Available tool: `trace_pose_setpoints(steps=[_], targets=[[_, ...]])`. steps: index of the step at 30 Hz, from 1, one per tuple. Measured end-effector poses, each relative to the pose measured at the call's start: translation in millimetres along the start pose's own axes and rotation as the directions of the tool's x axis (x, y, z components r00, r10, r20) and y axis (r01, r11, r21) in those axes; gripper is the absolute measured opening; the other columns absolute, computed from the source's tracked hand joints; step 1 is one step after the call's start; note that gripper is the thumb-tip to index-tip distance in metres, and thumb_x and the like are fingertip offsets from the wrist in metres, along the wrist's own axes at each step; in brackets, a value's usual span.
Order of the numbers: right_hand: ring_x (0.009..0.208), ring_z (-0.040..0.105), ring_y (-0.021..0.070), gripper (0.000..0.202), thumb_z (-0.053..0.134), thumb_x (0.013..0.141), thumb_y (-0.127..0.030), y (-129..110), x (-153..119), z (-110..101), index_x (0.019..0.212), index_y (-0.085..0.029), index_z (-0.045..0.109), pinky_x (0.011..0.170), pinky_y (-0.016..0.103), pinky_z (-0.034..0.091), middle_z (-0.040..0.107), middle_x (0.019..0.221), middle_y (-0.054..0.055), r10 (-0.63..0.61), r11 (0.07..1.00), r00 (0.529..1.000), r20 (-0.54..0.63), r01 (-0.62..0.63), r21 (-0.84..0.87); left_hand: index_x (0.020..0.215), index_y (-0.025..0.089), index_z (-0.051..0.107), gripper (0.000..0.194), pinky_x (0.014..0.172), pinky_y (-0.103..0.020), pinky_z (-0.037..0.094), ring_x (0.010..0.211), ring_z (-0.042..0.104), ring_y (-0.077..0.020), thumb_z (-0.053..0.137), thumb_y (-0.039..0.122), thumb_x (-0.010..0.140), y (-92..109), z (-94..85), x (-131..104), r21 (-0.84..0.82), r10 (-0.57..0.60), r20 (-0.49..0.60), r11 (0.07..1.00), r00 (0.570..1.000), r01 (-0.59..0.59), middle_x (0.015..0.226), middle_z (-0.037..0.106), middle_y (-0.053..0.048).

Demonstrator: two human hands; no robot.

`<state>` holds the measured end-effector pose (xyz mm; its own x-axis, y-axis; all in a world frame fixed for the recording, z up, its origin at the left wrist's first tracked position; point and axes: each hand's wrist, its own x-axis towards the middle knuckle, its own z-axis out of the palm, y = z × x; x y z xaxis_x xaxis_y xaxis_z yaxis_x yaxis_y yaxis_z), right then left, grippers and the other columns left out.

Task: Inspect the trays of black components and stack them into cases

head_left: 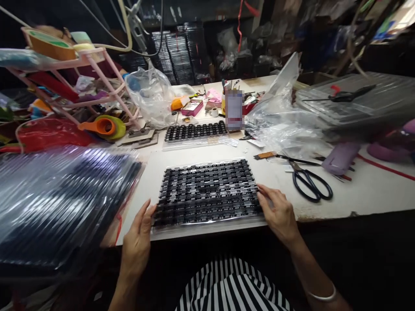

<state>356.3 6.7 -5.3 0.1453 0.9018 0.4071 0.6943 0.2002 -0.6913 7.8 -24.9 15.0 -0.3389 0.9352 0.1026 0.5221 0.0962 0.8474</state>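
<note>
A clear plastic tray (207, 222) filled with rows of small black parts (207, 190) lies flat on the white table before me. At its left edge, the fingers and thumb of my left hand (138, 233) close on the rim. My right hand (278, 211) grips the opposite edge, its thumb and fingers at the tray's side. Behind it sits a second tray of black parts (196, 131), touched by neither hand. What the small parts are cannot be made out.
Stacked plastic trays (65, 207) stand close on the left, below a pink rack (110, 93). To the right lie scissors (311, 183), a utility knife (267, 155) and clear plastic bags (279, 121). A pixelated upright object (234, 110) stands at the back.
</note>
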Motion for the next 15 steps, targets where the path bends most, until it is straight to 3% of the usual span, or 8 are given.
trace_pose_setpoints(steps=[3, 6, 9, 11, 13, 15], targets=[[0.095, 0.061, 0.0244, 0.03, 0.05, 0.091, -0.031, -10.1, -15.9, -9.2, 0.115, -0.017, 0.063, 0.086, 0.044, 0.049, 0.068, 0.103, 0.011, -0.034, 0.998, 0.999, 0.023, 0.035, -0.044, 0.111, 0.024, 0.065, 0.042, 0.111, -0.038, 0.028, 0.128, 0.044, -0.0245, 0.042, 0.052, 0.089, 8.5, -9.6, -10.9, -0.053, -0.053, -0.011, 0.997, 0.999, 0.052, 0.141, 0.049, 0.0], [0.098, 0.061, 0.0225, 0.028, 0.05, 0.091, -0.031, -12.6, -30.8, -24.8, 0.114, -0.021, 0.063, 0.089, 0.041, 0.048, 0.068, 0.105, 0.008, 0.019, 1.0, 0.997, 0.072, -0.019, 0.001, 0.102, 0.026, 0.069, 0.04, 0.111, -0.034, 0.027, 0.127, 0.044, -0.0244, 0.045, 0.054, 0.087, 13.5, -22.1, -24.9, -0.018, -0.139, -0.016, 0.99, 0.99, 0.139, 0.135, 0.055, 0.002], [0.104, 0.061, 0.0213, 0.028, 0.05, 0.091, -0.036, -9.0, -42.1, -40.6, 0.113, -0.024, 0.063, 0.09, 0.036, 0.05, 0.067, 0.112, 0.005, 0.167, 0.98, 0.979, 0.119, -0.178, 0.092, 0.108, 0.03, 0.067, 0.045, 0.109, -0.035, 0.029, 0.119, 0.052, -0.0259, 0.053, 0.06, 0.079, 6.1, -34.7, -33.9, 0.075, -0.25, -0.05, 0.965, 0.967, 0.253, 0.111, 0.068, 0.001], [0.096, 0.064, 0.0212, 0.033, 0.05, 0.09, -0.042, -6.7, -47.1, -48.8, 0.115, -0.024, 0.063, 0.076, 0.031, 0.055, 0.068, 0.108, 0.006, 0.31, 0.941, 0.945, 0.1, -0.32, 0.112, 0.116, 0.03, 0.064, 0.053, 0.103, -0.036, 0.037, 0.105, 0.059, -0.0265, 0.056, 0.063, 0.075, -2.3, -40.5, -36.1, 0.082, -0.348, -0.076, 0.932, 0.935, 0.353, 0.092, 0.071, 0.0], [0.078, 0.066, 0.0201, 0.042, 0.051, 0.087, -0.05, -5.6, -49.5, -54.8, 0.119, -0.023, 0.061, 0.057, 0.028, 0.054, 0.07, 0.096, 0.006, 0.425, 0.894, 0.897, 0.123, -0.437, 0.096, 0.121, 0.029, 0.061, 0.059, 0.09, -0.034, 0.048, 0.092, 0.064, -0.0254, 0.059, 0.063, 0.072, -7.3, -42.6, -36.6, -0.057, -0.463, -0.01, 0.885, 0.886, 0.462, 0.085, 0.071, -0.001], [0.064, 0.064, 0.0173, 0.051, 0.051, 0.085, -0.054, -5.3, -49.1, -58.6, 0.125, -0.023, 0.058, 0.051, 0.027, 0.052, 0.07, 0.085, 0.005, 0.484, 0.854, 0.847, 0.219, -0.512, 0.096, 0.126, 0.027, 0.057, 0.064, 0.077, -0.031, 0.053, 0.087, 0.065, -0.0243, 0.065, 0.058, 0.07, -6.1, -41.5, -35.9, -0.296, -0.533, 0.147, 0.78, 0.833, 0.551, 0.088, 0.071, -0.003]])
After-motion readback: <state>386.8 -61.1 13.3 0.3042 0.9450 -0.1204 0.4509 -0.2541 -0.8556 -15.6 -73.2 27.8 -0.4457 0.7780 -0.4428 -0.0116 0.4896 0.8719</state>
